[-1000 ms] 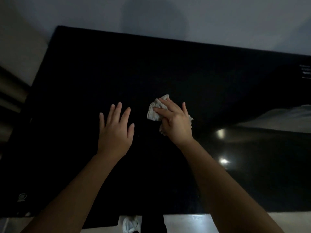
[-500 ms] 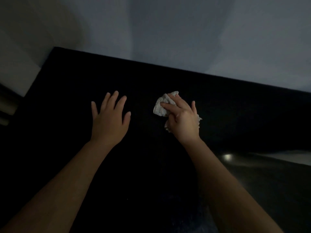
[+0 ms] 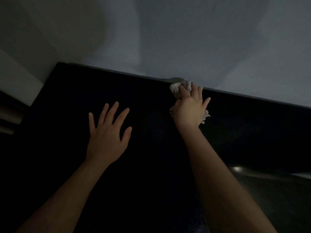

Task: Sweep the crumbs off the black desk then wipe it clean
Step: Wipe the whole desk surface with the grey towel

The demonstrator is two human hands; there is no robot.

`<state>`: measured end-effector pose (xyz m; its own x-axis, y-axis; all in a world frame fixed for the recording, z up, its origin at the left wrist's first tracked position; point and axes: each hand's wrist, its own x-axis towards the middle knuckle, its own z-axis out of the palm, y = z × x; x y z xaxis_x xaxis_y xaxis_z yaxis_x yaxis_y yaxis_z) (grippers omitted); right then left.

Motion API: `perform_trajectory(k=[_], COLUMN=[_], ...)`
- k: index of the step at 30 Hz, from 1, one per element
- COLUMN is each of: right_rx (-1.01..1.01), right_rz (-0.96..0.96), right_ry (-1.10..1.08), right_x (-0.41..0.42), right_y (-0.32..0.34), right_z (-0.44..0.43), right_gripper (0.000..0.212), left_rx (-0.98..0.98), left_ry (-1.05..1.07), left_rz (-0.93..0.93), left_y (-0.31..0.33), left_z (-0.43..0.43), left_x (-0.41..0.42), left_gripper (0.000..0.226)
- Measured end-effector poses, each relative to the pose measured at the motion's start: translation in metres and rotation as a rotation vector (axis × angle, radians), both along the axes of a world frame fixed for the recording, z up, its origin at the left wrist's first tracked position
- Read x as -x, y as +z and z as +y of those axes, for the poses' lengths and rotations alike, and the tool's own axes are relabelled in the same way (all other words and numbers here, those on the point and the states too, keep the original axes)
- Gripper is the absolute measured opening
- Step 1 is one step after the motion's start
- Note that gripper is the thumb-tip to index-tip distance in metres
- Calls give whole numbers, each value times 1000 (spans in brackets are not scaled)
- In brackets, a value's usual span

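The black desk fills the lower half of the head view, its surface very dark; no crumbs can be made out on it. My right hand presses a crumpled white tissue flat on the desk right at its far edge, against the wall. Bits of the tissue stick out past my fingertips and by my wrist. My left hand lies flat on the desk to the left, fingers spread, holding nothing.
A pale grey wall rises directly behind the desk's far edge. The desk's left edge runs down beside a lighter wall and some dim horizontal bars. A small light glint shows on the desk at right.
My right hand has pushed the tissue away from me, from the middle of the desk to its far edge. My view has tilted up toward the wall. The left hand stays flat.
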<state>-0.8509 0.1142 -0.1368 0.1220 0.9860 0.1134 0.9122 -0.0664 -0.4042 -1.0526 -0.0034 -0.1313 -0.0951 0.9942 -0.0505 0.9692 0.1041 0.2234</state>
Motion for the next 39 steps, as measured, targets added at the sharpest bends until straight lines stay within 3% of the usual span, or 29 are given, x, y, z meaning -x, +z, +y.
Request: perform_trajectory(k=[14, 22, 27, 33, 35, 39], right_rx=[-45, -71, -70, -53, -63, -81], right_rz=[203, 68, 76, 252, 261, 148], right_ry=[590, 183, 237, 574, 545, 270], right_x=[-2, 8, 6, -18, -21, -1], right_y=[-1, 4, 1, -1, -4, 2], right_z=[-26, -13, -8, -34, -39, -19], right_gripper=[49, 46, 44, 45, 42, 38], left_rx=[-11, -17, -29, -37, -33, -17], left_ry=[6, 8, 12, 11, 11, 19], left_rz=[1, -21, -16, -5, -5, -7], left_y=[-1, 0, -1, -1, 0, 0], left_z=[2, 1, 3, 3, 3, 3], left_x=[-2, -2, -3, -2, -3, -2], left_gripper=[59, 54, 54, 56, 56, 54])
